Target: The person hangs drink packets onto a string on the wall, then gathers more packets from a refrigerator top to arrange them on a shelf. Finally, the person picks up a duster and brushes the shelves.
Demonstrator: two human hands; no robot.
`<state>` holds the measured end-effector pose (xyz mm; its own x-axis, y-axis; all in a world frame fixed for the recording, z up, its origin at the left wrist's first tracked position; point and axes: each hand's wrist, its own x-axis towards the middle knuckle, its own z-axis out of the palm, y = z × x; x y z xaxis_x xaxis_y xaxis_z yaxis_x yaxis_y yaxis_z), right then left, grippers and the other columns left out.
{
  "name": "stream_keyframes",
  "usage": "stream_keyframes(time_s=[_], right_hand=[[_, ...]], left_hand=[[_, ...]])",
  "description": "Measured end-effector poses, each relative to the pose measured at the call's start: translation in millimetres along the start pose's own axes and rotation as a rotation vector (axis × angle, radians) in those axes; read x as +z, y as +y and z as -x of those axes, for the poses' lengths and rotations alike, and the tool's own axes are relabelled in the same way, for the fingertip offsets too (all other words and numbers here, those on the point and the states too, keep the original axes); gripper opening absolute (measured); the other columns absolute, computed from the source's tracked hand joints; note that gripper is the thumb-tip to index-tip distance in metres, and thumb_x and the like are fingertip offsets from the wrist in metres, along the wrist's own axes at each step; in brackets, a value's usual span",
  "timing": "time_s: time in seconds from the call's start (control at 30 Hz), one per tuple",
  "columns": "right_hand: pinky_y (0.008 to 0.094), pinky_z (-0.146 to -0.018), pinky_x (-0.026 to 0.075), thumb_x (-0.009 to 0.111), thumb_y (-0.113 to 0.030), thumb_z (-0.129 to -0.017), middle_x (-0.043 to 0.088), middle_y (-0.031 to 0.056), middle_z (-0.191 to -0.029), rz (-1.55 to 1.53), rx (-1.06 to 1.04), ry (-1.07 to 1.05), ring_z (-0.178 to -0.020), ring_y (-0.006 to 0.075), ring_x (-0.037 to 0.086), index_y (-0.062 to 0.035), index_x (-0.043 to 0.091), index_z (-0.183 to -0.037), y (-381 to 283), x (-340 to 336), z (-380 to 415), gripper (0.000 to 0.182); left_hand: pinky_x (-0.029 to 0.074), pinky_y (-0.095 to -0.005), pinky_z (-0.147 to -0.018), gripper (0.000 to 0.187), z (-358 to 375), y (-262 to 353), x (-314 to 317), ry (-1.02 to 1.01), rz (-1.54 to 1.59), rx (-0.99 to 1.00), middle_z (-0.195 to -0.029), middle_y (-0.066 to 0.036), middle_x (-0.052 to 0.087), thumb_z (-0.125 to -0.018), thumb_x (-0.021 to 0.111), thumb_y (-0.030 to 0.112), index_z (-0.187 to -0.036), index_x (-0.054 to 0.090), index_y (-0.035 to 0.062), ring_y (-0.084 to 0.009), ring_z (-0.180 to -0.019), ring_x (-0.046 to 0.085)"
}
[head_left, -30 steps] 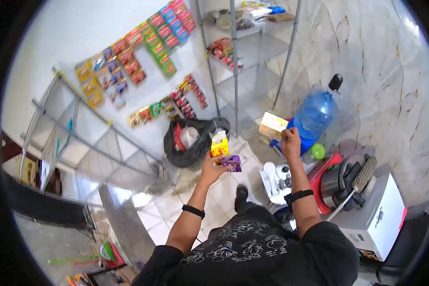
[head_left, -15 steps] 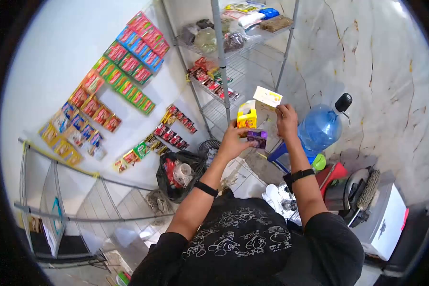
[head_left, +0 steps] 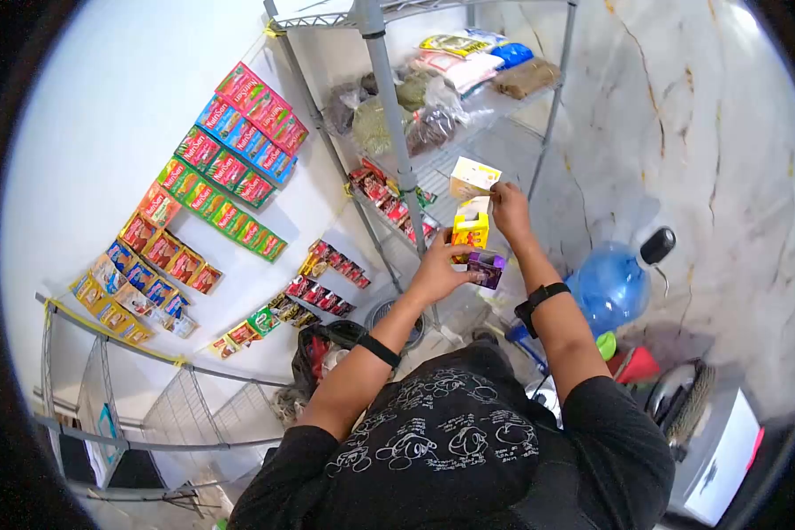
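My left hand (head_left: pixel 442 272) is closed around a yellow box (head_left: pixel 471 228) with an open top and a small purple box (head_left: pixel 485 269) just below it. Behind the yellow box, a white box with yellow print (head_left: pixel 474 177) is pinched at its right side by the fingers of my right hand (head_left: pixel 511 212). The boxes are close together in front of the wire shelf rack. My left fingertips are partly hidden by the boxes.
Ahead stands a metal rack (head_left: pixel 404 177) with bagged goods (head_left: pixel 455 71) and red sachets (head_left: pixel 384 194). Sachet strips (head_left: pixel 230 172) hang on the left wall. A blue water jug (head_left: pixel 611 287) stands at right, a black bag (head_left: pixel 314 353) on the floor at left.
The view has shifted nearer the rack, and its upper shelves show more. Both hands have moved along with the boxes, still holding them.
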<state>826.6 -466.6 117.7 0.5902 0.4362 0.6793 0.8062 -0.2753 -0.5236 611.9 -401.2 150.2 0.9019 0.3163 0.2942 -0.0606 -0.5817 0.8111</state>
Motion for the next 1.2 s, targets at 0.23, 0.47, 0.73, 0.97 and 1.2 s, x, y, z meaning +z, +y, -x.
stream_keyframes(time_s=[0.23,0.47,0.73,0.97,1.2], right_hand=[[0.0426,-0.064,0.047,0.059,0.001,-0.074,0.060,0.0172,-0.079,-0.140,-0.136,-0.190,-0.072,0.0368,0.059,-0.0013,0.064,-0.085,63.9,31.3,-65.9,0.012],[0.0417,-0.066,0.047,0.061,0.001,-0.073,0.059,0.0179,-0.082,-0.254,-0.208,-0.316,-0.073,0.0372,0.058,-0.0038,0.066,-0.087,115.9,53.5,-108.4,0.016],[0.0376,-0.064,0.047,0.061,0.003,-0.072,0.061,0.0178,-0.079,-0.353,-0.194,-0.371,-0.072,0.0320,0.060,-0.0031,0.065,-0.086,136.0,101.7,-137.1,0.016],[0.0420,-0.074,0.049,0.066,-0.006,-0.073,0.063,0.0207,-0.086,-0.173,-0.123,-0.304,-0.081,0.0370,0.061,0.0009,0.065,-0.083,127.5,130.2,-154.1,0.013],[0.0440,-0.071,0.049,0.067,-0.024,-0.076,0.065,0.0202,-0.078,-0.169,-0.163,-0.426,-0.077,0.0387,0.062,-0.0015,0.066,-0.083,96.0,136.1,-137.5,0.024]], left_hand=[[0.042,-0.0354,-0.095,0.052,-59.9,-15.1,31.3,0.129,-0.032,-0.059,-0.117,-0.015,0.049,-0.057,0.086,0.018,-0.102,0.066,0.0016,-0.0302,-0.113,0.049],[0.041,-0.0353,-0.095,0.050,-90.8,-28.7,63.8,0.204,-0.021,-0.152,-0.120,-0.017,0.047,-0.059,0.085,0.017,-0.101,0.065,-0.0010,-0.0316,-0.114,0.049],[0.040,-0.0364,-0.098,0.051,-100.0,-33.5,65.1,0.297,-0.101,-0.224,-0.125,-0.017,0.044,-0.059,0.085,0.019,-0.102,0.065,0.0012,-0.0322,-0.117,0.045],[0.037,-0.0387,-0.101,0.054,-95.4,-38.4,56.9,0.349,-0.203,-0.320,-0.132,-0.020,0.040,-0.060,0.084,0.027,-0.104,0.066,0.0031,-0.0362,-0.121,0.043],[0.036,-0.0385,-0.103,0.054,-95.4,-25.4,56.3,0.390,-0.240,-0.408,-0.137,-0.026,0.034,-0.060,0.084,0.028,-0.105,0.065,0.0031,-0.0392,-0.124,0.040]])
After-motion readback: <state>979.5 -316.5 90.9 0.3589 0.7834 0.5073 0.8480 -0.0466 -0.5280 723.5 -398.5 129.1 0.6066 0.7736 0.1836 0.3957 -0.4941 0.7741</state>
